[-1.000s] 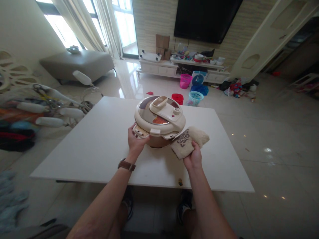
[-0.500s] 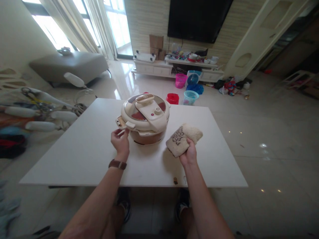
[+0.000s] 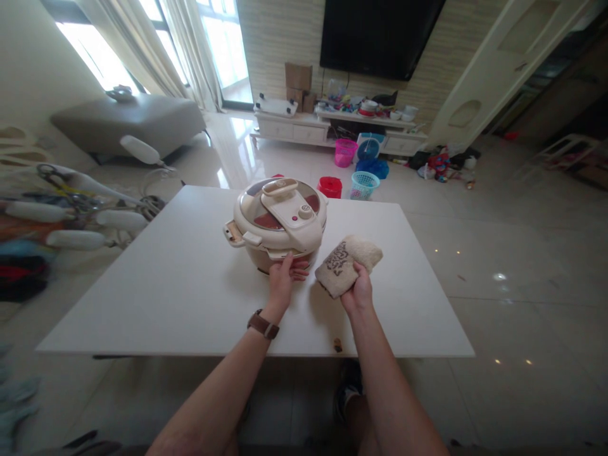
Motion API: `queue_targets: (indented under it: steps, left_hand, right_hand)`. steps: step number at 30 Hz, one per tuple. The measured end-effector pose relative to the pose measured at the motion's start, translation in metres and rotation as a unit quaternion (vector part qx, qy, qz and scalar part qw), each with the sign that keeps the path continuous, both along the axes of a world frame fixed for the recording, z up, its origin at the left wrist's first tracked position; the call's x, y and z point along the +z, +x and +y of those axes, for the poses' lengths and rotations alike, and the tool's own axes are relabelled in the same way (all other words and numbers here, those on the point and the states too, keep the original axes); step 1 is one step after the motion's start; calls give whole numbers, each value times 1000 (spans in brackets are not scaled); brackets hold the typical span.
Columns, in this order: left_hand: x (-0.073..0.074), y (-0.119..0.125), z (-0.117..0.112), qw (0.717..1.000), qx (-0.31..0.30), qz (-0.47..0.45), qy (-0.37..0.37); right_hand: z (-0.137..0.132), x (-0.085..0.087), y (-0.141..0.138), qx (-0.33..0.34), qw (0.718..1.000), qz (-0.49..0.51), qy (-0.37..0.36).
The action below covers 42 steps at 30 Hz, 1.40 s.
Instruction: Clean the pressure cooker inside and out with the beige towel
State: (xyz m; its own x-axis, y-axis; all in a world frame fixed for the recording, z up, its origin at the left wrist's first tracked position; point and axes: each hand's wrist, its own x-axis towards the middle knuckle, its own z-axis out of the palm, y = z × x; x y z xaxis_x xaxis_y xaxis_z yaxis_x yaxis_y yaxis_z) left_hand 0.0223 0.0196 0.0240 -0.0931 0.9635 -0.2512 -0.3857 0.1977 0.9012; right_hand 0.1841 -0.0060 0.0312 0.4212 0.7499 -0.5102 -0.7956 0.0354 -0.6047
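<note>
A cream pressure cooker (image 3: 278, 221) with a see-through lid, a top handle and a knob stands on the white table (image 3: 190, 285). At its front, below the lid rim, is my left hand (image 3: 285, 275), fingers spread and touching or very near the cooker's body. I cannot tell whether they press on it. My right hand (image 3: 358, 291) grips a folded beige cloth (image 3: 344, 266) with a dark pattern, held above the table to the right of the cooker. A brown strap is on my left wrist.
A small dark brown object (image 3: 337, 345) lies near the table's front edge. Beyond the table stand a red bin (image 3: 329, 187) and a light blue basket (image 3: 365, 185). A white lamp-like frame (image 3: 121, 220) reaches close to the table's left side.
My left hand has moved right, from the cooker's left side handle to its front, and its fingers have spread. My right hand still holds the cloth in nearly the same place.
</note>
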Motion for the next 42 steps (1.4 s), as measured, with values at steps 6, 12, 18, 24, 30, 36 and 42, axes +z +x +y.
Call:
queue_targets:
  steps: [6,12,18,24,30,36,42]
  left_hand:
    - [6,0,9,1000,14,-10,-17]
    - [10,-3,7,999,22,-21,-20]
    - [8,-27,-3,999,30,-5,-19]
    - [0,-74,-11,1000,-3,14,-17]
    - [-3,-147,-10,992,-108,62,0]
    - [-16,-202,4,990,84,108,38]
    - [-28,-167,12,992,31,118,32]
  right_hand:
    - [0,2,-2,-1,1000,6,-24]
    - [1,0,-1,10,1000,-2,-23]
    - [7,-10,3,16,1000,-3,-15]
    - [7,-12,6,30,1000,2,-8]
    - [4,-4,8,26,999,19,-16]
    - [3,-5,8,-1,1000,7,-22]
    - [3,-9,8,25,1000,-10,-17]
